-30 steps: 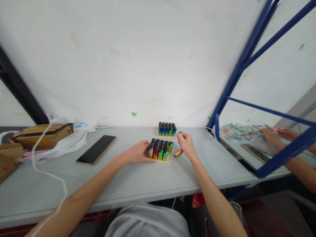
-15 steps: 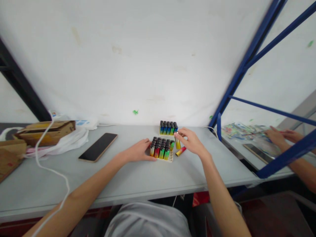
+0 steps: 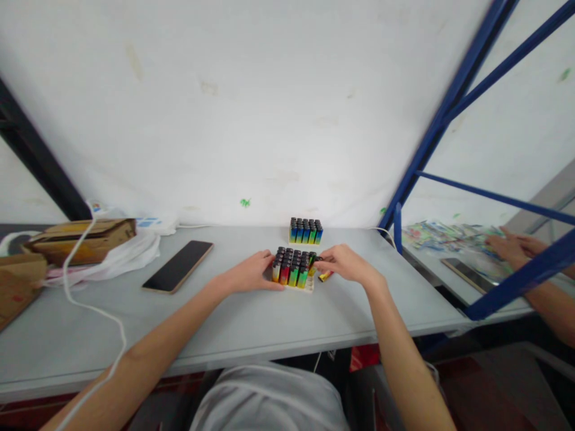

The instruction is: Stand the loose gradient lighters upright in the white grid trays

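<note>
Several colourful lighters with black tops (image 3: pixel 293 275) stand upright in rows in a white tray (image 3: pixel 309 288). My left hand (image 3: pixel 256 272) grips the left side of this group, thumb along the front edge. At the right side, my right hand (image 3: pixel 340 261) pinches a yellow lighter (image 3: pixel 312 269) by its dark top, over the tray's right column. Another red and yellow lighter (image 3: pixel 325 276) lies on the table below my right fingers, partly covered. Behind stands a second block of blue and yellow lighters (image 3: pixel 306 232), touched by neither hand.
A phone (image 3: pixel 178 266) lies on the grey table (image 3: pixel 242 326) at the left. Farther left are cardboard boxes (image 3: pixel 85 239), a white plastic bag (image 3: pixel 135 252) and a white cable (image 3: pixel 96 308). Beyond the blue frame (image 3: pixel 431 140), another person's hands (image 3: pixel 507 248) are over plastic packets.
My right hand has moved from beside the rear block down to the front tray's right side with the yellow lighter. My left hand stays on the front group.
</note>
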Available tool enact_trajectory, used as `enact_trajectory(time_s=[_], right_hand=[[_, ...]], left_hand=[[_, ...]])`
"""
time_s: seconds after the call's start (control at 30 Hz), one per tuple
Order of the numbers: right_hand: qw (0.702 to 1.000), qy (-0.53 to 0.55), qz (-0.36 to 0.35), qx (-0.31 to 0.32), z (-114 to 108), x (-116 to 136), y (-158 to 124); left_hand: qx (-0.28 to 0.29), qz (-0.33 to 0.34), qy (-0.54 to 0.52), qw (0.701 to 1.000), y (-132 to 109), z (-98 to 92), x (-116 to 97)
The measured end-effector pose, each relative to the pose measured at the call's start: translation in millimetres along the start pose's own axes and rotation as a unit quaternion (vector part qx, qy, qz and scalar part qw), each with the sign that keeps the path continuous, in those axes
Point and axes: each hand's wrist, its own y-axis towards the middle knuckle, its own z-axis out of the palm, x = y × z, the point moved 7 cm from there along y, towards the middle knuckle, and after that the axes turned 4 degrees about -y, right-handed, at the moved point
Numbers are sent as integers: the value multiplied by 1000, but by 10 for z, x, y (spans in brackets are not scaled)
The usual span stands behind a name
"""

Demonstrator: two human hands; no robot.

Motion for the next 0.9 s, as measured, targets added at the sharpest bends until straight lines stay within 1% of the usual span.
enact_trajectory(time_s=[0.17, 0.27, 0.33, 0.4, 0.47, 0.53, 0.6, 0.73, 0.8, 0.9], right_hand=[[999, -50, 7, -5, 84, 23, 73], [994, -103, 37, -15, 92, 2, 99], [991, -122, 53, -3, 89, -48, 94], [992, -110, 52, 14, 63, -133, 67], [994, -95, 48, 13, -11, -258, 29], [992, -116, 50, -3, -108, -411, -9], [988, -148, 50, -5, -160, -551, -30], [987, -155, 45, 26, -110, -751, -14], [989, -131, 57, 26, -88, -849, 4], [996, -64, 67, 15, -78, -977, 21]], left_hand=[[6, -2, 8, 1000, 9, 16, 17], [7, -5, 12, 1000, 7, 17, 26], [2, -4, 9, 1000, 3, 7, 23], [-3, -3, 7, 1000, -2, -3, 16], [-6, -5, 8, 1000, -5, -12, 11], [-4, -7, 8, 1000, -6, -14, 9], [0, -9, 8, 1000, -7, -11, 8], [2, -10, 10, 1000, -9, -13, 7], [2, -6, 11, 1000, -12, -15, 1], [6, -5, 14, 1000, -13, -10, -3]])
